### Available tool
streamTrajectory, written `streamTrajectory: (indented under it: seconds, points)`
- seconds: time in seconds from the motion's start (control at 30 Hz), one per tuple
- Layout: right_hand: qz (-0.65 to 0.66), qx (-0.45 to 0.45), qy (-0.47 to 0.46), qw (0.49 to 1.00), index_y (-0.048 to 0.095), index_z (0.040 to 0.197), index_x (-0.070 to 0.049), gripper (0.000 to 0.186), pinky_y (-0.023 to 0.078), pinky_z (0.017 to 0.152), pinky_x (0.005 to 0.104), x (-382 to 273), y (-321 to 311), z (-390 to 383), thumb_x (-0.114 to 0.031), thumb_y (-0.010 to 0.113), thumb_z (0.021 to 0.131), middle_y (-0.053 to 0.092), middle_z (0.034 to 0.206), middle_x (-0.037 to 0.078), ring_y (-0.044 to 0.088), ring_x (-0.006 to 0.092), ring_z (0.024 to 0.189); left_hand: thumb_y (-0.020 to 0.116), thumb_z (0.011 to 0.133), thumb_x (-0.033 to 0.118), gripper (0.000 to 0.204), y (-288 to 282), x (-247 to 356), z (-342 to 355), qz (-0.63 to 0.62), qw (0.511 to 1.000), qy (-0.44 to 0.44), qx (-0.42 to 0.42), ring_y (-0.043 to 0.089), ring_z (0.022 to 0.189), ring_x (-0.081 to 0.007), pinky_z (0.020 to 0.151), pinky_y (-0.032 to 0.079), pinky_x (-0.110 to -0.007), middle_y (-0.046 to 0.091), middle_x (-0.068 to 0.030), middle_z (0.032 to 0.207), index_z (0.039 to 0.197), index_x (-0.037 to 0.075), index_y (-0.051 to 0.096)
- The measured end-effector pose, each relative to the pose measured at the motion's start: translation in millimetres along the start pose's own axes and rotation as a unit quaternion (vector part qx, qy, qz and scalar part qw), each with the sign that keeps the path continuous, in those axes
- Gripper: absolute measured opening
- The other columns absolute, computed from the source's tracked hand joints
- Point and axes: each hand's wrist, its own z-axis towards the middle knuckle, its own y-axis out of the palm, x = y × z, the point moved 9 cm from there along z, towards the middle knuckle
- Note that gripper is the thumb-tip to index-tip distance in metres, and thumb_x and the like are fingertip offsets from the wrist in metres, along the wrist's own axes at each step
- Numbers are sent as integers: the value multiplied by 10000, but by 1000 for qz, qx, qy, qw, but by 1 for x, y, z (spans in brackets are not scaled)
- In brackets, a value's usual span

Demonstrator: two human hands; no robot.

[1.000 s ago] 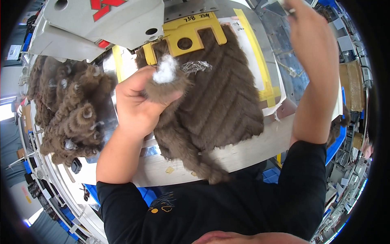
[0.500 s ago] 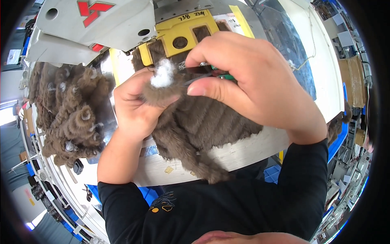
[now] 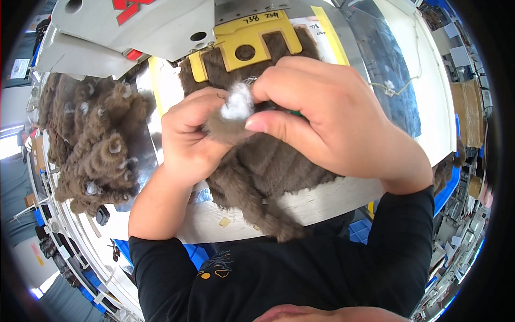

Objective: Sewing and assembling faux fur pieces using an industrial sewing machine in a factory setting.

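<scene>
My left hand [image 3: 188,137] is closed around a brown plush piece [image 3: 228,130], a stuffed tube by its look, with its end turned up. White stuffing [image 3: 238,102] bulges out of that end. Against the stuffing's right side, the thumb and fingers of my right hand [image 3: 332,115] come together. A green-handled metal tool [image 3: 295,112] is held inside my right hand; its tip is hidden now. Under both hands lies brown plush fabric [image 3: 295,169]. A long plush strip [image 3: 244,196] hangs over the table's front edge; whether it joins the held piece cannot be seen.
A grey-white machine head [image 3: 134,37] stands at the far left. Beside it a yellow template [image 3: 229,52] lies over the fabric. Several stuffed brown plush pieces [image 3: 88,145] are heaped on the left. A blue bin [image 3: 448,177] is at the right, below the white table [image 3: 316,201].
Both hands and the held plush piece have shifted slightly right. My right fingers have closed in on the stuffing, and the tool, visible between them before, is now mostly hidden.
</scene>
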Motion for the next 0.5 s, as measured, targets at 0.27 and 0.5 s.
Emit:
streamTrajectory:
  seconds: [0.27,0.5]
  points:
    - [14,5,-6,1000,702,955,-41,182,481,630,365,1,-4,1,-187,789,890,646,807,101,624,293,703,886,740,-35,347,-1,4,2,11,1000,12,3,672,868,-182,742,535,-296,719,-139,1025,1013,-45,673]
    - [46,-20,25,998,706,944,-29,206,484,637,356,10,-7,1,-189,809,867,655,792,102,631,291,708,870,720,-51,345,-1,6,2,8,1000,26,8,679,871,-203,740,542,-306,719,-160,1016,1009,-51,682]
